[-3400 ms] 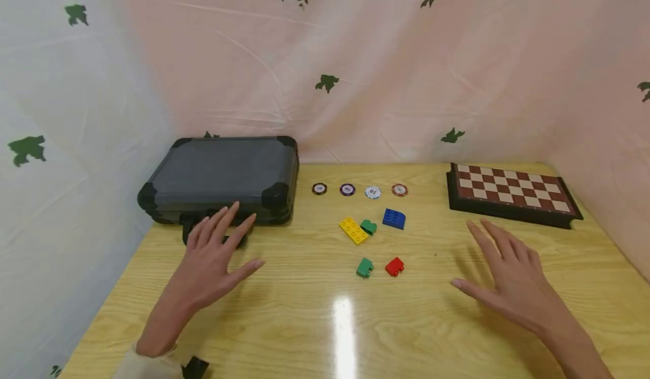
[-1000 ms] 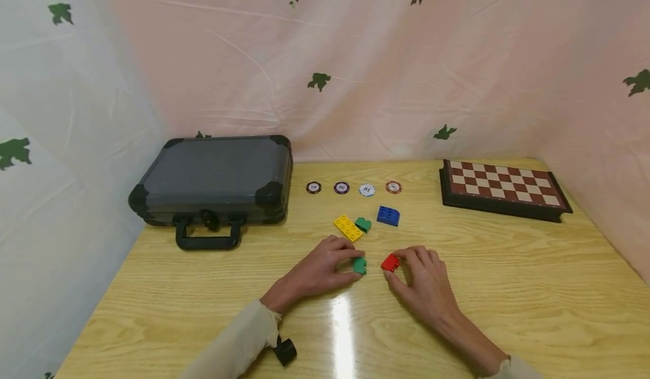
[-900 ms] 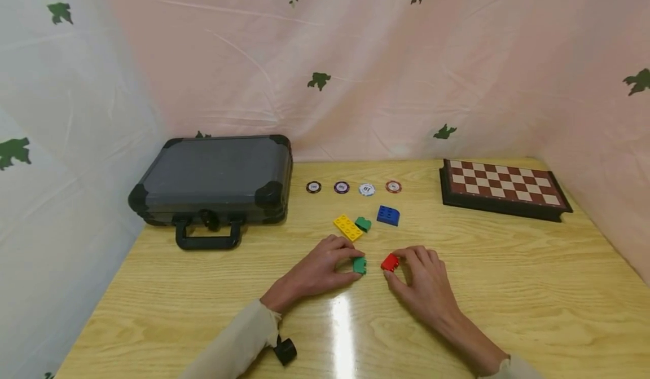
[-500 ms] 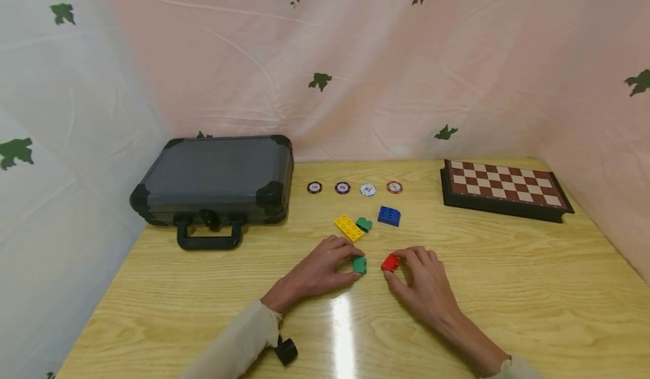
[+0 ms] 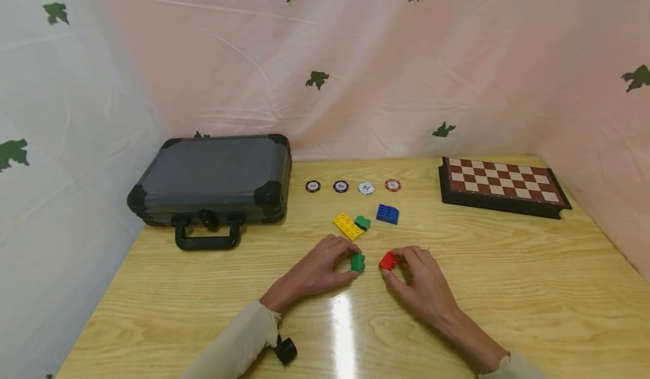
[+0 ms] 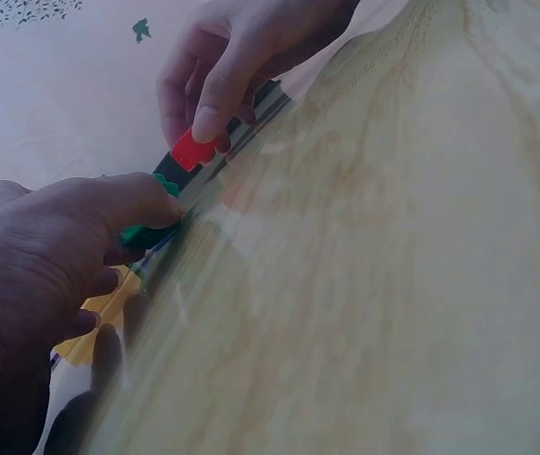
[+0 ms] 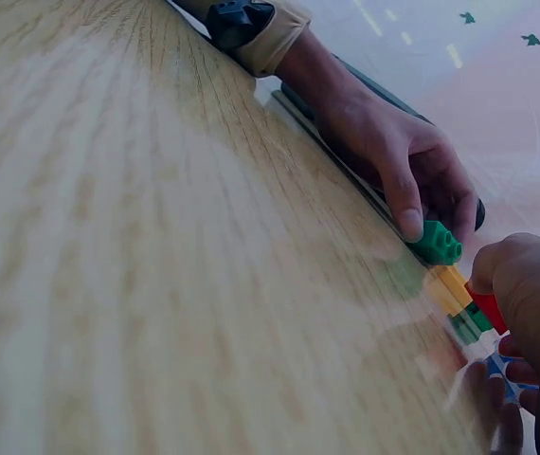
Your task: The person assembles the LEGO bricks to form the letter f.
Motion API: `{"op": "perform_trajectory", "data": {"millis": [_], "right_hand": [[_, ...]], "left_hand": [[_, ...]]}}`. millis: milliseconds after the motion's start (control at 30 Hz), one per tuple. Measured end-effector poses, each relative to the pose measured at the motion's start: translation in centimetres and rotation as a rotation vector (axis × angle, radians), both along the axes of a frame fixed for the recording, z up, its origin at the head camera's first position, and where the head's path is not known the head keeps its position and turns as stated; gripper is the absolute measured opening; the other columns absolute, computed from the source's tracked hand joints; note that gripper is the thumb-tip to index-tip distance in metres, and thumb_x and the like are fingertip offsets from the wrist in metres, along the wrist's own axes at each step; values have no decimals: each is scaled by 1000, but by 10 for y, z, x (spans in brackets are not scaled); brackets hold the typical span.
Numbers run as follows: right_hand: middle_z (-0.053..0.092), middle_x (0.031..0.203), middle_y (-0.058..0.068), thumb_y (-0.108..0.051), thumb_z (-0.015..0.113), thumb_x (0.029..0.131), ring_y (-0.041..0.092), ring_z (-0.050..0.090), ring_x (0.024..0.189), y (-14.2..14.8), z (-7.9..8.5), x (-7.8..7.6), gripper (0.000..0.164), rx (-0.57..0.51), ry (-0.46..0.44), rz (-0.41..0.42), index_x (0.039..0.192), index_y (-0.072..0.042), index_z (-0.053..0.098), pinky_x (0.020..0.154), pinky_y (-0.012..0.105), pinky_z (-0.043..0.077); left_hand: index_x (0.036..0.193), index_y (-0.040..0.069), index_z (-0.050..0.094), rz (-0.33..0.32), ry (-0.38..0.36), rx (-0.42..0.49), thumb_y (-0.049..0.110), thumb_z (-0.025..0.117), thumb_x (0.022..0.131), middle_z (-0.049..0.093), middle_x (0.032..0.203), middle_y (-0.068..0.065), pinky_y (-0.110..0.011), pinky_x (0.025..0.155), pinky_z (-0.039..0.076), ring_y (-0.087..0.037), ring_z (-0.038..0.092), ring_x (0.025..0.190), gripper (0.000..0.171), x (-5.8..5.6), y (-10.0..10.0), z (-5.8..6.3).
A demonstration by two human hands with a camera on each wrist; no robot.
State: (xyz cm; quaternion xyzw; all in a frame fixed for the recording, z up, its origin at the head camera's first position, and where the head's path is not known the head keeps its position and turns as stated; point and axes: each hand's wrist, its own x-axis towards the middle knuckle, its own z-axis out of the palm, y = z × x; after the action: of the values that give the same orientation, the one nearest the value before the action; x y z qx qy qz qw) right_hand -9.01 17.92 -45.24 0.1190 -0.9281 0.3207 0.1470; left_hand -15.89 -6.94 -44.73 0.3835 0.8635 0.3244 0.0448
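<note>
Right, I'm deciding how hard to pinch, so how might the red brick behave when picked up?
The red brick looks like hard plastic and, pinched by the right hand, shows no bending, so it's probably stiff. It looks small beside the hand, so it's likely light. Its sides look smooth, so a loose grip might let it slip.

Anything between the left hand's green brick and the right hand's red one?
No, only bare tabletop shows between the green brick in the left hand and the red brick in the right hand, in the head view.
</note>
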Motion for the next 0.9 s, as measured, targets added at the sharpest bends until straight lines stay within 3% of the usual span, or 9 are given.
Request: {"op": "perform_trajectory", "data": {"millis": [433,900], "right_hand": [[66,118,8,-19,81,91,26,59,108,-2,3,2,39,-58,-90,22,125,-5,66,92,50,51],[68,117,3,-17,81,91,23,59,109,-1,2,0,39,-67,-32,84,127,-6,70,94,50,50]], "left_hand": [[128,16,66,6,-43,22,27,76,96,65,126,6,-39,101,43,-15,47,116,35,1,-2,0],[124,16,68,36,-36,22,26,78,94,65,125,4,-40,102,41,-16,47,116,34,2,-2,-2]]}}
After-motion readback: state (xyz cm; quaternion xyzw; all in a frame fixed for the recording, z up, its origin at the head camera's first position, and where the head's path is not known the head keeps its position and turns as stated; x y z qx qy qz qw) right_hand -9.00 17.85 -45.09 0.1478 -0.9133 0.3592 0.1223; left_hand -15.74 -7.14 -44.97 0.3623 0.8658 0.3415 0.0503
